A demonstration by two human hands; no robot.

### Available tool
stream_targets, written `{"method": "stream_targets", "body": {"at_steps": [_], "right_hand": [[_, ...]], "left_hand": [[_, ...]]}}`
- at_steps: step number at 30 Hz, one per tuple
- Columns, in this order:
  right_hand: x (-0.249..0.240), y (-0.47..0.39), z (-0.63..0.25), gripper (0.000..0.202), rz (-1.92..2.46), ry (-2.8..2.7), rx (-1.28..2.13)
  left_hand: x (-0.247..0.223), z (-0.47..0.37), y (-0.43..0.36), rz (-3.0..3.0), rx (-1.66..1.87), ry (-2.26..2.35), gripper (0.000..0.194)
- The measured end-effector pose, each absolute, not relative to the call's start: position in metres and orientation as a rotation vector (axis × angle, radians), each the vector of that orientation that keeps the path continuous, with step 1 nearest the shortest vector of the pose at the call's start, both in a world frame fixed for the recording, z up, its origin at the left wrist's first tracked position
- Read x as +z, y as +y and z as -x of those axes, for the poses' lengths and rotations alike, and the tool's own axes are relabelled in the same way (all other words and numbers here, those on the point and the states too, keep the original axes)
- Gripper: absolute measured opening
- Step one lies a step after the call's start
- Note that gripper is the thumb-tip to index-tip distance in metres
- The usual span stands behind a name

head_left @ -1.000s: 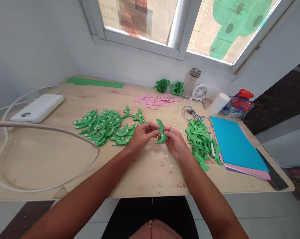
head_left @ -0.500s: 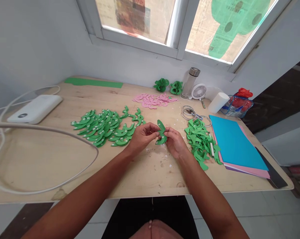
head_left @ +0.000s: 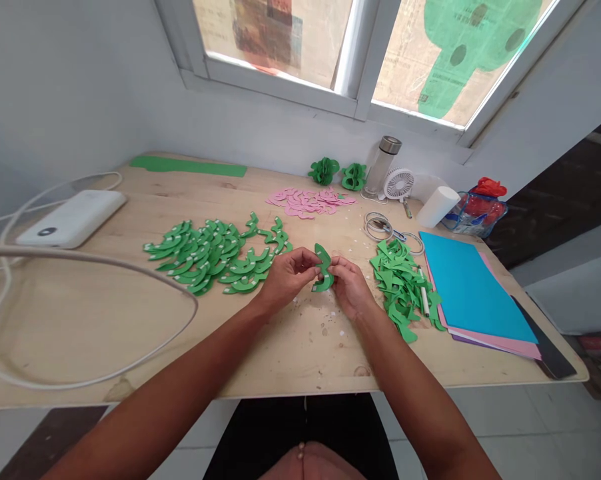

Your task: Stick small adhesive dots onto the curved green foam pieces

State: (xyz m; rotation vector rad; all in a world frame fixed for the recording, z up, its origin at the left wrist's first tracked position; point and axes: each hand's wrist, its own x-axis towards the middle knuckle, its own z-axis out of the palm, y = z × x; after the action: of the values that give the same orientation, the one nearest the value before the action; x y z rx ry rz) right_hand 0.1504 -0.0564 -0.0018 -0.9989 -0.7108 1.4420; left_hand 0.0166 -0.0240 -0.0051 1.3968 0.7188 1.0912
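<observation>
A curvy green paper cutout (head_left: 323,283) with small white patches is held upright above the table, between my two hands. My left hand (head_left: 291,275) pinches its left edge with thumb and fingertips. At its right edge, the fingers of my right hand (head_left: 349,283) are closed on the same cutout. Left of my hands lies a spread pile of similar green cutouts (head_left: 208,250), many bearing white patches. To the right is a heap of green paper scraps (head_left: 398,280) with a white pen (head_left: 423,297) lying on it.
Pink cutouts (head_left: 308,201) and two green paper ornaments (head_left: 323,171) lie at the back, near a glass bottle (head_left: 380,167) and small fan (head_left: 398,183). Tape rings (head_left: 378,227) sit right of centre. Blue sheets (head_left: 473,287) lie right; a power bank (head_left: 71,219) and looping cable (head_left: 196,303) left.
Almost nothing differs. Both hands keep hold of the green cutout, which is tilted very slightly differently between the fingers.
</observation>
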Motion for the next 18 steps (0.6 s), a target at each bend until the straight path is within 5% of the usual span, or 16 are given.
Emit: {"method": "stream_targets", "body": {"at_steps": [8,18], "right_hand": [[-0.002,-0.056,-0.151,0.014,1.008,-0.817,1.379],[-0.015,-0.056,-0.149,0.017,1.379,-1.350,0.805]], "left_hand": [[-0.003,-0.013,-0.020,-1.257,1.150,0.805,0.022],[-0.007,-0.012,-0.016,-1.238,1.208,0.874,0.019]]}}
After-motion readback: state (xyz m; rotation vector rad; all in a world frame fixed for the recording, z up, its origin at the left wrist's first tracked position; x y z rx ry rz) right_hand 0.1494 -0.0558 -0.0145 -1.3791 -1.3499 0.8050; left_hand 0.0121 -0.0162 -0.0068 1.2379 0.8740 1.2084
